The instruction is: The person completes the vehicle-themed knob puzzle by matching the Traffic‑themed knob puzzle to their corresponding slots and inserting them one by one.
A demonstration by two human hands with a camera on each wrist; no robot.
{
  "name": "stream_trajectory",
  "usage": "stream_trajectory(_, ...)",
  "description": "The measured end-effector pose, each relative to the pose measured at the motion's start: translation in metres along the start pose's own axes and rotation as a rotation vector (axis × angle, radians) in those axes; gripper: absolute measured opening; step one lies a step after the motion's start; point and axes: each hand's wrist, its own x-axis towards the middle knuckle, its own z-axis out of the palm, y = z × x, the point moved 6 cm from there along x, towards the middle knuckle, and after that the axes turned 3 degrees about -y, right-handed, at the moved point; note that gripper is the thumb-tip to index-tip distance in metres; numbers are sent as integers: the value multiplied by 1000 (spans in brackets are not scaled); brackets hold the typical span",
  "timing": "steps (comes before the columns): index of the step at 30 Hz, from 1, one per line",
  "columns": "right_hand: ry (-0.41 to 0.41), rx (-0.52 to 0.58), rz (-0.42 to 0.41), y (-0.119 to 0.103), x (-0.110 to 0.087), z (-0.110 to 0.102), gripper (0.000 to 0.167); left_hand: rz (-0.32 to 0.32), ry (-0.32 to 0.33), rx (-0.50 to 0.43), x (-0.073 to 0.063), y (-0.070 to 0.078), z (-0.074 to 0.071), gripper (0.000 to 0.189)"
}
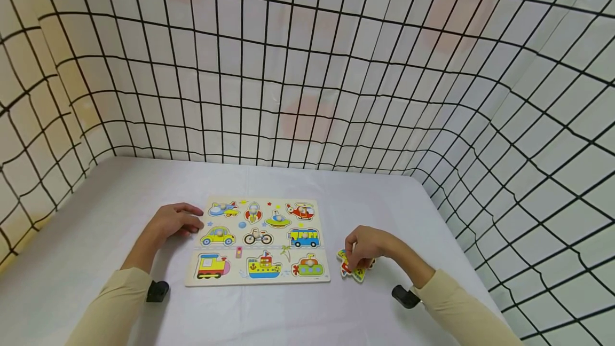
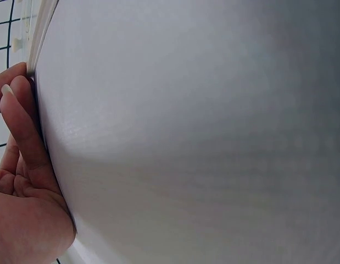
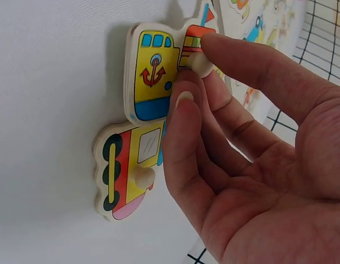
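A wooden peg puzzle board (image 1: 283, 204) printed with vehicles lies flat on the table. My left hand (image 1: 175, 219) rests at the board's left side, fingers loosely extended with the tips at its edge; the left wrist view shows this hand (image 2: 27, 148) low against the tabletop. Right of the board, my right hand (image 1: 367, 244) is over a small cluster of puzzle pieces. In the right wrist view its thumb and fingers (image 3: 235, 60) pinch the wooden knob of a ship puzzle piece (image 3: 153, 82). A train puzzle piece (image 3: 123, 170) lies on the cloth beside the ship, its knob uncovered.
White cloth covers the table (image 1: 384, 202). Black wire mesh (image 1: 278, 68) with pale sheeting behind it stands around the back and sides. Knobbed pieces sit in the board, such as the bus (image 1: 304, 237) and the car (image 1: 218, 236).
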Motion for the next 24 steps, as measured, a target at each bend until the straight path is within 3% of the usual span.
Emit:
stream_trajectory(17,28,3,37,2,4,9,16,1,-2,4,-1,0,1,48)
stream_trajectory(24,42,-11,18,5,2,2,15,3,-3,10,1,0,0,49)
